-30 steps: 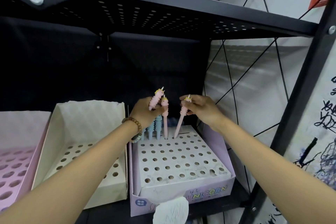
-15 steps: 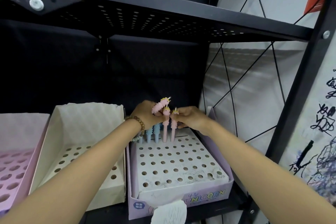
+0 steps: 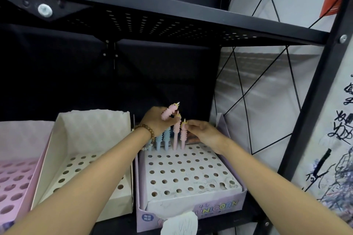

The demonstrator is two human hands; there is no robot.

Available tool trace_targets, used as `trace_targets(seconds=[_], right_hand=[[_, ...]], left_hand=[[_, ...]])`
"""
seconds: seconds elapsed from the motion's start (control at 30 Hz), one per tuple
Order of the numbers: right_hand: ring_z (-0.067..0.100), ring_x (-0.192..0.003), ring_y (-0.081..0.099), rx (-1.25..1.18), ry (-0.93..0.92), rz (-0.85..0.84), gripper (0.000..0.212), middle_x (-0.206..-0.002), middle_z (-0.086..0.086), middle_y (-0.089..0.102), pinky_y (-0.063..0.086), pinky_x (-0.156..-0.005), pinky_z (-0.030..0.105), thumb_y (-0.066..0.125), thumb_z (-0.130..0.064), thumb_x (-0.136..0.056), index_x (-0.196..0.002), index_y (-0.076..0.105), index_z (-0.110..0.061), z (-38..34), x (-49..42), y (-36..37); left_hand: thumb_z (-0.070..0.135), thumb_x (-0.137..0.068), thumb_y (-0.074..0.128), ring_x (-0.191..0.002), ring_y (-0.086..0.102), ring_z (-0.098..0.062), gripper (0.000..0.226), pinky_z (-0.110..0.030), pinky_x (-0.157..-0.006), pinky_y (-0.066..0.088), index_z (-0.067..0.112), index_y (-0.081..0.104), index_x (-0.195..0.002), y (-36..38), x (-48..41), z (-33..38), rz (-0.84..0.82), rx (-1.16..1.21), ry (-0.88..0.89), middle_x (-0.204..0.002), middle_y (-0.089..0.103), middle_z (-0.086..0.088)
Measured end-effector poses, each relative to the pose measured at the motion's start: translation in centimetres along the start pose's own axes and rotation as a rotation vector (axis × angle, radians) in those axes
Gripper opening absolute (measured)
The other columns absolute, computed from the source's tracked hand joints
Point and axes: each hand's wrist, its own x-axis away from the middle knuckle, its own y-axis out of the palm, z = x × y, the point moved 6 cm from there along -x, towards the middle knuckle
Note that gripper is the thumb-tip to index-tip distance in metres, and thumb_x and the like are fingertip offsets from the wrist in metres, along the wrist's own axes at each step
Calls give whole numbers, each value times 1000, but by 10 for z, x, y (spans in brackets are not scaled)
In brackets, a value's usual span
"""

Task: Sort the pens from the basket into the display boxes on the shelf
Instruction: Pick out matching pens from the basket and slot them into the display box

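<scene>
Seating a pink pen [image 3: 183,136] in the back row of the purple display box [image 3: 191,177], your right hand [image 3: 202,132] pinches it near the top between thumb and fingertips, the fingers closed lightly around the cap end. Your left hand [image 3: 158,120] is curled shut on another pink pen [image 3: 169,111], which juts up and to the right above the row. Two blue pens [image 3: 167,138] and one more pink pen [image 3: 176,131] stand in the same row, just beside the one you are placing; the basket named in the task is out of view.

Risks from here, as judgement:
- Whether the tip is fully down its hole cannot be told; release too early and the pen may lean or tip onto its neighbours
- The ribbed barrels stand close together, so a sideways push from your right fingers could knock the adjacent pink pen askew
- The pen in your left hand hangs directly over the standing row; a loosened grip would drop it onto them
- Your left wrist and its bead bracelet [image 3: 146,129] sit against the blue pens, so pulling that arm back carelessly could drag them over
- The cream box [image 3: 91,158] alongside is easy to mistake for the target; check colour before the next insertion
</scene>
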Motion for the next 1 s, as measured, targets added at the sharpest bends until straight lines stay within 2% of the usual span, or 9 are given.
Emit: trace_targets(seconds=[0.07,0.13,0.23,0.47,0.63,0.77,0.87,0.93,1.0], right_hand=[[19,-97,65,-60,-3,15,30,-116,15,66,55,-88,30,49,-19,-98,-123,57,-4,2,1,2],[22,-96,64,-120,1,51,29,-113,17,65,54,-88,33,52,-17,-97,-120,58,-1,5,1,3],[25,-94,63,-222,15,89,25,-109,17,65,54,-88,36,56,-16,-94,-114,59,-2,8,1,3],[17,-86,67,-261,45,114,22,-104,12,68,57,-73,24,60,-20,-92,-111,61,-8,7,3,5],[16,-85,69,-293,81,74,18,-96,5,71,56,-71,23,52,-26,-97,-105,63,-15,0,8,3],[12,-97,61,-100,13,216,25,-113,3,63,52,-75,17,48,-26,-98,-120,58,-16,-18,10,-11],[1,-87,57,45,-89,241,23,-105,-8,63,46,-63,6,50,-26,-97,-116,62,-21,-40,14,-11],[0,-79,57,82,-94,213,18,-98,-11,64,45,-59,8,52,-28,-96,-110,63,-26,-50,17,-8],[2,-79,60,73,-86,168,23,-99,-8,67,48,-66,15,54,-32,-95,-113,63,-23,-55,20,-3]], left_hand=[[38,-83,68,-70,61,-22,31,-34,-70,51,8,69,-91,1,-1,0,2,-77,4,-73,65,-8],[39,-80,71,-59,53,-14,27,-26,-57,44,13,65,-76,1,-4,2,22,-196,-10,-60,55,1],[41,-74,76,-59,52,-12,32,-23,-54,39,19,55,-62,1,-7,6,45,-272,-40,-60,54,4],[46,-79,70,-48,41,-10,46,-22,-48,28,21,43,-52,-2,1,8,129,-290,43,-48,42,5],[47,-82,65,-49,39,-5,38,-23,-46,26,28,44,-57,-4,8,10,239,-360,91,-54,43,9],[48,-79,68,-54,48,-7,31,-23,-48,31,28,52,-63,-1,6,2,125,-366,41,-59,51,8],[47,-79,69,-52,47,-6,31,-23,-46,30,27,52,-63,-2,6,1,94,-365,32,-57,50,8],[44,-81,68,-45,41,-3,33,-20,-44,28,23,53,-60,-4,6,2,92,-263,53,-50,45,10],[42,-85,65,-40,37,-2,41,-16,-42,29,21,49,-54,-7,7,7,89,-117,80,-44,40,10]])
